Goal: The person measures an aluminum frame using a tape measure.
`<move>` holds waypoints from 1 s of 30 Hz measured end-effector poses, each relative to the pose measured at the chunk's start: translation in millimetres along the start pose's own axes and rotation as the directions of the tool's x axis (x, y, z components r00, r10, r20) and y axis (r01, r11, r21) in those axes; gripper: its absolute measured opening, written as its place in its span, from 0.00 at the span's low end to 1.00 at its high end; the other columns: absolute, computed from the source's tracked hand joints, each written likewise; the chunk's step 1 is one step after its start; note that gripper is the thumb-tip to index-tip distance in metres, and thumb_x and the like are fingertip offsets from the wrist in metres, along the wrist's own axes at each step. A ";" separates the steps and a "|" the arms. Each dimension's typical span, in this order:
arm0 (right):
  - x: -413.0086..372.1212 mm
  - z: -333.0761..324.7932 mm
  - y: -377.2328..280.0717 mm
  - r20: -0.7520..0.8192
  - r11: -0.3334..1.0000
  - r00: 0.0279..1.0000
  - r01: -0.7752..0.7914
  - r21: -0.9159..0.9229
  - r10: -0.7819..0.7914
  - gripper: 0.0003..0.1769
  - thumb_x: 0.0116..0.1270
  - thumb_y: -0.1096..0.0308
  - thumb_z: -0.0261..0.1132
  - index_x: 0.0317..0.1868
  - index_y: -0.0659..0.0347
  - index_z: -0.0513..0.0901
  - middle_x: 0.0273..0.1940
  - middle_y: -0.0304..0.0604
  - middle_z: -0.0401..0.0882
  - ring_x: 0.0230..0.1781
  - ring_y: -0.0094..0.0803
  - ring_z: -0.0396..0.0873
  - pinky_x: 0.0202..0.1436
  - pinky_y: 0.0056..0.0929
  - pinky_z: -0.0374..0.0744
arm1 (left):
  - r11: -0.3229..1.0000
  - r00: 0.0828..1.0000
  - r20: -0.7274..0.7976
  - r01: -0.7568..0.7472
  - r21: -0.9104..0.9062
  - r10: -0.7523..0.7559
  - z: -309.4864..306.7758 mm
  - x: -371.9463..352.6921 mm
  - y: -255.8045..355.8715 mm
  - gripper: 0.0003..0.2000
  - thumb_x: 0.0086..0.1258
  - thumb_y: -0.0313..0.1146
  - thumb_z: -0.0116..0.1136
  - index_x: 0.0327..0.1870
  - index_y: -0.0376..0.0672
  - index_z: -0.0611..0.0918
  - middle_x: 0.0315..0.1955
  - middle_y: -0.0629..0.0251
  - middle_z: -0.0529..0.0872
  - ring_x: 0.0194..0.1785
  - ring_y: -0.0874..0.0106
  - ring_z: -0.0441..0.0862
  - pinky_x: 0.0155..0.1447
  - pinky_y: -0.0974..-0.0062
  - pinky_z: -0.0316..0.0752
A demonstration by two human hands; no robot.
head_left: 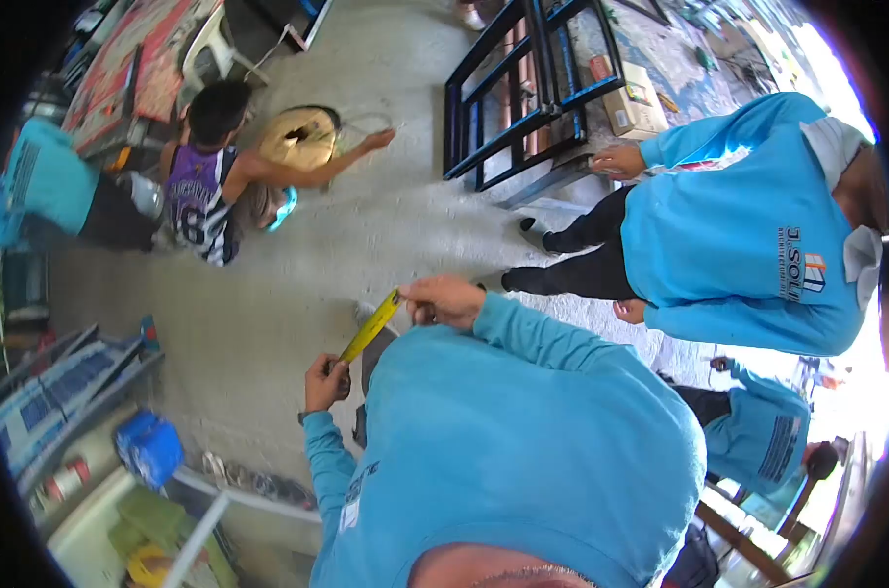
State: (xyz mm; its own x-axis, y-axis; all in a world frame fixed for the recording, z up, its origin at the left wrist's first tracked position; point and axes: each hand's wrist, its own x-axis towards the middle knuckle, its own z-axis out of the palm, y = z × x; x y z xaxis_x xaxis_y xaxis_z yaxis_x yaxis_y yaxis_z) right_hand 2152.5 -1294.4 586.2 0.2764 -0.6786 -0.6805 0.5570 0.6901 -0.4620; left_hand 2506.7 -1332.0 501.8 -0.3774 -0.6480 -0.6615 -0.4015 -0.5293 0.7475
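A short yellow strip (371, 325), like a tape measure blade, slants between my two hands in front of my blue shirt. Its lower end is gripped by my left hand (327, 382), whose fingers are closed. At the upper end, my right hand (446, 300) pinches the strip between thumb and fingers. Whether a case is hidden inside either hand cannot be made out.
Right of me stands a person in blue (729, 235), near a black metal frame (511, 88) and a cardboard box (636, 103). A crouching person (204, 176) reaches past a round golden object (297, 137). A blue container (148, 448) sits lower left.
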 end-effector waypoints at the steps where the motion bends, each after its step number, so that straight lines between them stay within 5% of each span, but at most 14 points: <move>1: 7.7 13.3 -11.9 0.038 1.000 0.999 0.026 -0.001 -0.026 0.13 0.75 0.55 0.59 0.41 0.57 0.78 0.26 0.30 0.75 0.21 0.17 0.68 0.34 0.20 0.74 | 0.998 0.998 0.050 0.041 -0.042 -0.039 -17.0 21.2 10.5 0.06 0.67 0.32 0.64 0.40 0.42 0.80 0.22 0.73 0.79 0.22 0.83 0.75 0.25 0.80 0.70; 8: 59.0 7.6 -80.9 0.241 0.971 0.967 0.136 -0.199 -0.086 0.22 0.77 0.48 0.54 0.35 0.58 0.78 0.23 0.33 0.72 0.17 0.22 0.63 0.30 0.29 0.75 | 0.979 0.966 0.256 -0.018 0.205 -0.036 -71.7 117.5 89.5 0.06 0.69 0.34 0.63 0.41 0.44 0.81 0.25 0.75 0.80 0.25 0.83 0.75 0.30 0.80 0.72; 11: 91.6 -45.8 -138.5 -0.082 0.654 0.888 0.268 -0.707 -0.452 0.21 0.75 0.50 0.58 0.42 0.63 0.80 0.27 0.43 0.78 0.24 0.32 0.76 0.36 0.35 0.78 | 0.951 0.967 0.244 -0.006 0.310 -0.073 -72.4 166.0 121.1 0.07 0.69 0.35 0.63 0.40 0.44 0.81 0.25 0.74 0.80 0.26 0.83 0.75 0.30 0.80 0.72; 13: 103.6 -112.2 -210.0 -0.071 0.257 0.545 0.273 -0.927 -0.836 0.21 0.70 0.55 0.62 0.49 0.67 0.79 0.39 0.53 0.83 0.37 0.42 0.83 0.43 0.40 0.79 | 0.954 0.973 0.214 0.023 0.298 -0.091 -71.0 194.8 133.4 0.07 0.69 0.35 0.63 0.40 0.44 0.81 0.24 0.73 0.80 0.26 0.83 0.75 0.30 0.80 0.73; 15: 120.1 -206.5 -276.3 -0.326 0.377 0.406 0.050 -0.925 -0.854 0.29 0.64 0.53 0.66 0.60 0.64 0.75 0.55 0.58 0.78 0.53 0.50 0.79 0.57 0.45 0.77 | 0.952 0.981 0.172 0.028 0.306 -0.084 -73.7 232.6 131.7 0.07 0.69 0.35 0.63 0.39 0.43 0.81 0.24 0.73 0.81 0.27 0.82 0.76 0.30 0.80 0.73; 17: 154.8 -329.2 -315.3 -0.251 0.225 0.029 -0.355 -0.907 -0.967 0.37 0.62 0.54 0.67 0.66 0.66 0.66 0.62 0.60 0.69 0.61 0.57 0.71 0.61 0.50 0.75 | 0.949 0.989 0.100 0.076 0.307 -0.111 -66.9 247.6 149.2 0.07 0.69 0.35 0.63 0.37 0.42 0.81 0.25 0.71 0.81 0.27 0.81 0.77 0.31 0.78 0.75; 19: 123.8 -337.3 -372.0 -0.525 0.502 -0.060 -0.406 -0.764 -0.849 0.33 0.61 0.54 0.67 0.60 0.66 0.70 0.57 0.56 0.72 0.59 0.55 0.72 0.59 0.52 0.76 | 0.942 0.966 0.079 0.218 0.255 -0.245 -45.9 252.6 188.8 0.08 0.69 0.35 0.63 0.37 0.41 0.81 0.26 0.71 0.81 0.27 0.81 0.77 0.32 0.77 0.76; 22: 131.3 -361.4 -410.3 -0.682 0.572 -0.062 -0.603 -0.556 -0.729 0.36 0.57 0.57 0.71 0.62 0.64 0.68 0.59 0.54 0.71 0.61 0.52 0.70 0.59 0.50 0.75 | 0.934 0.973 0.098 0.169 0.316 -0.209 -29.2 273.8 220.1 0.08 0.70 0.36 0.63 0.40 0.41 0.81 0.28 0.70 0.82 0.31 0.81 0.77 0.35 0.77 0.75; 25: 149.9 -370.0 -422.4 -0.653 0.622 -0.152 -0.517 -0.587 -0.742 0.29 0.56 0.59 0.71 0.55 0.63 0.72 0.56 0.53 0.72 0.59 0.53 0.71 0.59 0.51 0.73 | 0.931 0.968 0.088 0.199 0.307 -0.236 -11.2 292.2 246.1 0.09 0.70 0.36 0.63 0.40 0.41 0.81 0.30 0.70 0.83 0.33 0.81 0.77 0.38 0.79 0.75; 29: 169.5 -350.6 -430.9 -0.412 0.388 -0.070 -0.507 -0.770 -0.909 0.26 0.52 0.64 0.73 0.49 0.61 0.71 0.51 0.54 0.72 0.58 0.54 0.70 0.58 0.51 0.73 | 0.930 0.970 0.104 0.176 0.322 -0.219 16.4 322.3 287.6 0.09 0.70 0.37 0.62 0.39 0.41 0.82 0.30 0.71 0.82 0.33 0.81 0.77 0.39 0.78 0.74; 30: 182.9 -350.4 -435.8 -0.489 0.488 -0.103 -0.381 -0.785 -0.866 0.28 0.49 0.66 0.73 0.50 0.60 0.70 0.50 0.54 0.71 0.59 0.54 0.69 0.59 0.49 0.73 | 0.920 0.971 0.122 0.147 0.363 -0.204 19.0 331.3 295.1 0.09 0.70 0.37 0.62 0.39 0.41 0.82 0.29 0.71 0.82 0.32 0.81 0.76 0.38 0.78 0.74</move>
State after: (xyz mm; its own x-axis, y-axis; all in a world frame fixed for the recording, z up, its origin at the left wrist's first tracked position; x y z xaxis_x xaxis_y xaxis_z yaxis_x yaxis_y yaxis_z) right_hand 1685.8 -1631.2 463.9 -0.8938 -0.4050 0.1925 -0.4482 0.7931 -0.4125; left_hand 2247.3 -1692.5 502.1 -0.3864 -0.4551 -0.8022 -0.7279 -0.3838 0.5683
